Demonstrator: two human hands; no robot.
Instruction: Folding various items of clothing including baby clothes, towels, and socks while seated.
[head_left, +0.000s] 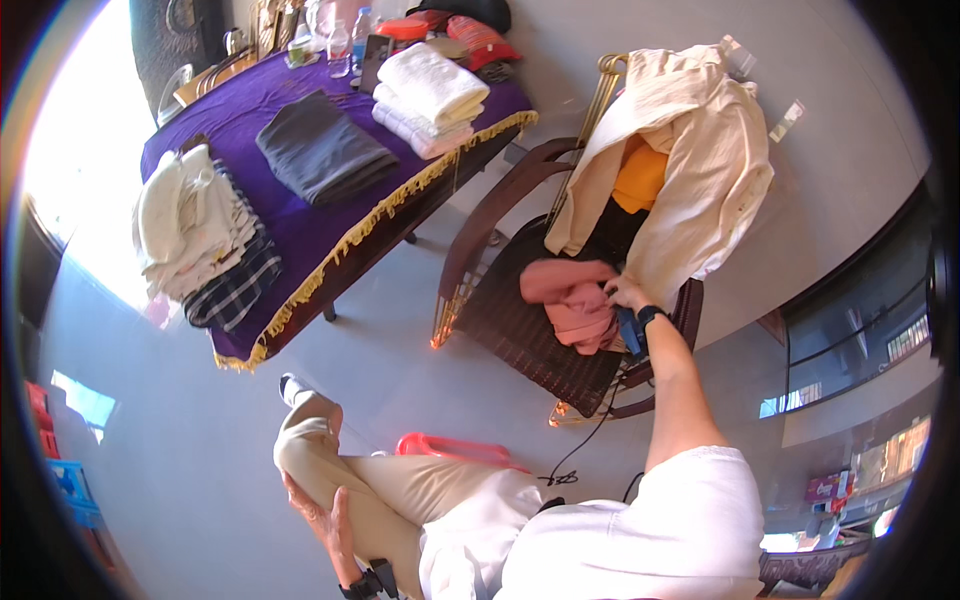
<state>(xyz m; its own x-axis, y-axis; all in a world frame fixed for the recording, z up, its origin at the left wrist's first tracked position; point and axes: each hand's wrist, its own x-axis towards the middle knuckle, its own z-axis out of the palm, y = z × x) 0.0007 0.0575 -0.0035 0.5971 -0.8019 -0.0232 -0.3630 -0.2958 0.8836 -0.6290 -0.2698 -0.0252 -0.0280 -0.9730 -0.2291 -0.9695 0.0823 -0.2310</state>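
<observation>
My right hand (624, 291) reaches to the dark woven seat of an armchair (517, 330) and touches a crumpled pink garment (581, 300); whether its fingers grip the cloth is unclear. A blue item (630, 331) lies by that wrist. My left hand (322, 517) rests on my leg, fingers spread, holding nothing. Beige trousers (697, 120) drape over the chair back, with an orange cloth (641, 178) behind them. On a purple tablecloth (300, 240) lie folded dark grey fabric (326, 146), stacked white towels (431, 90), and white clothes (191, 217) on a plaid garment (240, 289).
Plastic bottles (338, 49), a phone (375, 64) and a red patterned bag (480, 43) stand at the table's far end. A red plastic stool or basket (454, 448) is on the floor near my legs. A black cable (592, 435) trails below the chair.
</observation>
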